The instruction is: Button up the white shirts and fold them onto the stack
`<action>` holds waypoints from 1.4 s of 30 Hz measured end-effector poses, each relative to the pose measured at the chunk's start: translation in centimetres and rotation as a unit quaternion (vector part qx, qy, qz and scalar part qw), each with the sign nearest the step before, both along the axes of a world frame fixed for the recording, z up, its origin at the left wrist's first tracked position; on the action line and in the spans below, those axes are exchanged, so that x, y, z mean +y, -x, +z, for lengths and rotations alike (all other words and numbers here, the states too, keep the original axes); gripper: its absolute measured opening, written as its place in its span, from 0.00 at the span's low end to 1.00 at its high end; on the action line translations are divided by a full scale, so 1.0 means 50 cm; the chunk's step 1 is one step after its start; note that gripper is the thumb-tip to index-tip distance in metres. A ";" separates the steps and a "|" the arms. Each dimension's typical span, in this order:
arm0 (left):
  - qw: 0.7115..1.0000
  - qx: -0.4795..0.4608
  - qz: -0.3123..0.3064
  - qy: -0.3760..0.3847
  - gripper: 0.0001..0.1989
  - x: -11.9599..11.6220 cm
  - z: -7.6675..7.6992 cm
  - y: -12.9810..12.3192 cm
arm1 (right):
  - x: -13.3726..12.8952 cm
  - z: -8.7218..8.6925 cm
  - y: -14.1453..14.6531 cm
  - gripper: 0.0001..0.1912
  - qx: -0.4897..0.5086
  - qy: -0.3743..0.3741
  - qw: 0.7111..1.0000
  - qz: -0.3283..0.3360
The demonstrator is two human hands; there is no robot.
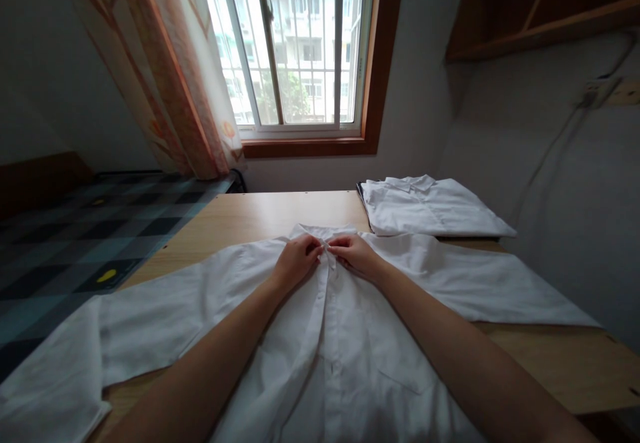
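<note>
A white long-sleeved shirt point(350, 323) lies spread face up, its collar at the far end and its sleeves stretched out to both sides. Just below the collar, my left hand point(299, 256) pinches the edge of the front opening. My right hand point(356, 254) pinches the opposite edge, its fingertips nearly meeting those of the left. The button between them is too small to make out. Lower down, the two front edges lie close together, with a buttonhole showing on the placket. A chest pocket is on the right half.
Folded white shirts point(430, 206) lie in a stack at the table's back right. The wooden table point(270, 206) meets a bed with a checked cover point(165, 206) on the left. Behind are a window point(300, 50) and a patterned curtain point(165, 63); a shelf point(540, 20) hangs upper right.
</note>
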State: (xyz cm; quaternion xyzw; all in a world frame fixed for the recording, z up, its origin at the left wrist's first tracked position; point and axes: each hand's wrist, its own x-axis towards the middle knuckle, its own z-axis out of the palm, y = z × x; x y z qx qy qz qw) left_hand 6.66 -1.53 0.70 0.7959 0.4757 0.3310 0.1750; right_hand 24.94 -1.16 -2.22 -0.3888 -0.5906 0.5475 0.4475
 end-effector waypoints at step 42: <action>0.909 -0.291 0.008 0.299 0.19 0.011 -0.011 -0.007 | -0.016 0.008 0.047 0.04 -0.216 -0.191 0.943 -0.167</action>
